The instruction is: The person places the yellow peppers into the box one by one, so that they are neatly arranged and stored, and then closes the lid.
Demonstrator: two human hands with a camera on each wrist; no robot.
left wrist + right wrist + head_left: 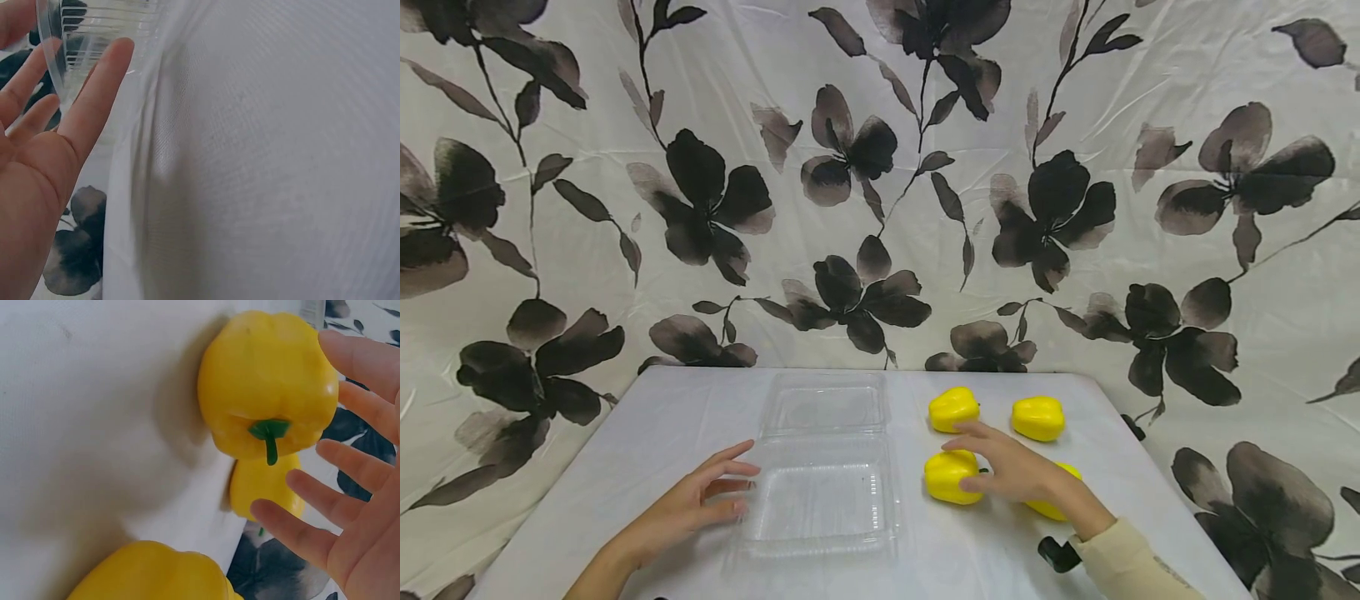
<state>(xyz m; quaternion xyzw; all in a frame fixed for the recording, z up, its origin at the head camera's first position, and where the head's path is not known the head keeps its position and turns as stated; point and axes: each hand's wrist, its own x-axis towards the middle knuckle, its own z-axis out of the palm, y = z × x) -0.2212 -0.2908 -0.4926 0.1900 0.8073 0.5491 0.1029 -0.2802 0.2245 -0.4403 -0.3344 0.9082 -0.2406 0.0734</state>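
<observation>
Beside the left edge of a clear plastic clamshell container (816, 546) is my left hand (688, 504), its fingers extended and holding nothing. Whether the fingertips touch the container's side cannot be told. The container lies opened out, its lid (827, 377) folded back toward the wall. My right hand (1026, 471) hovers with spread fingers at the near left yellow bell pepper (946, 477). In the right wrist view that pepper (265, 375) shows a green stem, and no finger curls round it. Another bell pepper (1047, 509) is partly hidden beneath my right forearm.
Two more yellow bell peppers stand farther back, one on the left (953, 407) and one on the right (1038, 418). A white cloth covers the table (625, 467). Behind it hangs a curtain (955, 267) with dark flowers. A small black device (1058, 554) sits at my right wrist.
</observation>
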